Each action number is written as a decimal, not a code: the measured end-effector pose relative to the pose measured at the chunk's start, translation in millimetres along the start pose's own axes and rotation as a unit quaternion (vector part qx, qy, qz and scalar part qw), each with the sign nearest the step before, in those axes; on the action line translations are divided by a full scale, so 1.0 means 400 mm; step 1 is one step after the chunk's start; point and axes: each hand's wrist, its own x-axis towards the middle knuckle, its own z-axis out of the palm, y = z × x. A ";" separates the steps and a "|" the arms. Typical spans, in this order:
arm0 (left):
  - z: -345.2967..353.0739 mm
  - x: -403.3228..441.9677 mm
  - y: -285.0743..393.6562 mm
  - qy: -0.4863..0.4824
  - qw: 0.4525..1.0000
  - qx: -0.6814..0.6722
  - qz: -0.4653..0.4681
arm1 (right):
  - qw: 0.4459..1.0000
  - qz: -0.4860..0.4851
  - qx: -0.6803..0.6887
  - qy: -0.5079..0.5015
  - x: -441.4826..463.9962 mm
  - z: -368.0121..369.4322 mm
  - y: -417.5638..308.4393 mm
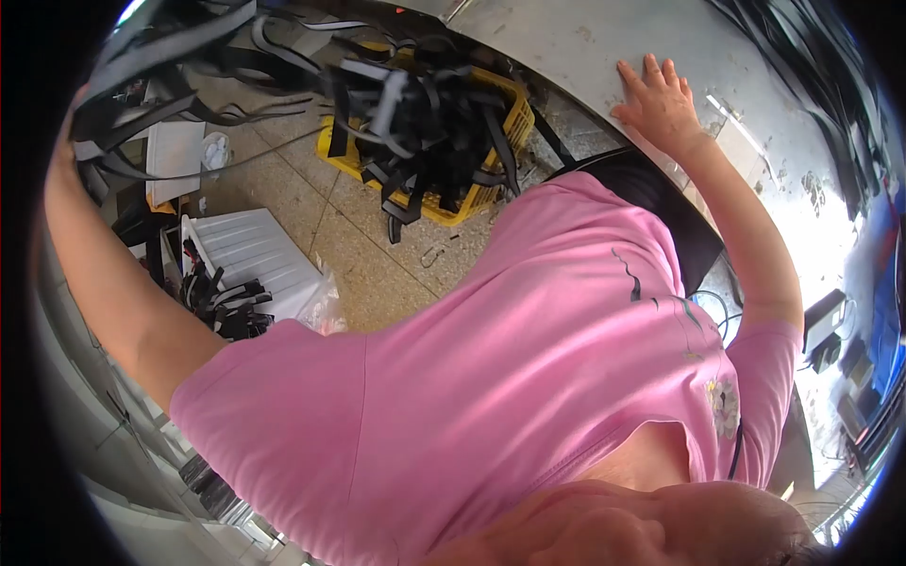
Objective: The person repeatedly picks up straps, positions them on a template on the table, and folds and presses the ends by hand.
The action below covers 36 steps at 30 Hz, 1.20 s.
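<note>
My left hand [74,118] is at the far left edge, beside a bundle of long black and grey straps [179,47]. Its fingers are hidden by the straps and the dark rim of the view, so its grip cannot be made out. My right hand [661,106] lies palm down on the grey metal table [547,38], fingers spread, holding nothing. Between the arms, a yellow basket [517,118] on the floor is heaped with black and grey strap pieces [429,123].
A white ribbed plastic crate [255,250] stands on the speckled floor [354,255], with black strap pieces [236,307] beside it. More long black straps [821,85] lie across the table at the right. A black box-like object [824,316] is near my right elbow.
</note>
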 end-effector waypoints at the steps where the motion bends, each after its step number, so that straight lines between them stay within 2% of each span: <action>1: -0.019 -0.008 0.042 -0.006 1.000 0.009 0.020 | 1.000 0.003 0.001 0.005 -0.003 0.004 0.003; 10: -0.162 -0.095 0.398 -0.039 0.972 0.078 0.219 | 1.000 -0.009 0.006 -0.022 0.011 -0.039 0.011; 12: -0.171 -0.121 0.478 -0.049 0.957 0.092 0.271 | 0.989 -0.046 0.141 0.018 0.040 -0.050 0.036; 15: -0.176 -0.180 0.603 -0.062 0.928 0.113 0.350 | 0.956 -0.102 0.231 0.146 0.099 -0.125 0.017; 17: -0.106 -0.346 0.570 0.039 0.791 0.040 0.610 | 0.906 -0.152 0.353 0.180 0.141 -0.210 -0.023; 18: -0.046 -0.406 0.587 0.041 0.785 0.036 0.617 | 0.894 -0.142 0.383 0.185 0.166 -0.248 -0.049; 20: 0.047 -0.502 0.639 0.006 0.770 -0.223 0.598 | 0.866 -0.128 0.442 0.194 0.233 -0.300 -0.087; 21: 0.022 -0.524 0.671 -0.007 0.788 -0.207 0.580 | 0.851 -0.123 0.471 0.197 0.272 -0.309 -0.093; 22: 0.021 -0.505 0.678 -0.010 0.781 -0.212 0.587 | 0.853 -0.114 0.468 0.204 0.301 -0.317 -0.091; 24: 0.021 -0.452 0.686 -0.034 0.803 -0.197 0.562 | 0.767 -0.070 0.609 0.188 0.343 -0.335 -0.086; 26: 0.020 -0.377 0.677 -0.056 0.827 -0.177 0.530 | 0.694 -0.165 0.682 0.159 0.375 -0.331 -0.088; 27: 0.019 -0.329 0.664 -0.066 0.841 -0.166 0.511 | 0.750 -0.150 0.619 0.177 0.358 -0.349 -0.070; 28: 0.017 -0.284 0.651 -0.075 0.853 -0.154 0.493 | 0.694 -0.166 0.657 0.244 0.412 -0.289 -0.079; 30: 0.006 -0.192 0.651 -0.082 0.869 -0.131 0.470 | 0.749 -0.093 0.605 0.254 0.351 -0.272 -0.032; 31: 0.001 -0.156 0.668 -0.081 0.872 -0.124 0.466 | 0.765 -0.020 0.598 0.239 0.277 -0.300 -0.013; 32: -0.003 -0.127 0.693 -0.080 0.875 -0.118 0.462 | 0.807 -0.027 0.504 0.305 0.268 -0.257 0.034; 33: -0.007 -0.103 0.716 -0.079 0.879 -0.111 0.457 | 0.827 0.035 0.462 0.319 0.207 -0.259 0.067; 34: -0.006 -0.081 0.735 -0.083 0.884 -0.104 0.449 | 0.871 0.052 0.386 0.300 0.155 -0.271 0.124; 36: 0.038 -0.012 0.763 -0.103 0.897 -0.087 0.420 | 0.887 0.136 0.317 0.306 0.068 -0.267 0.212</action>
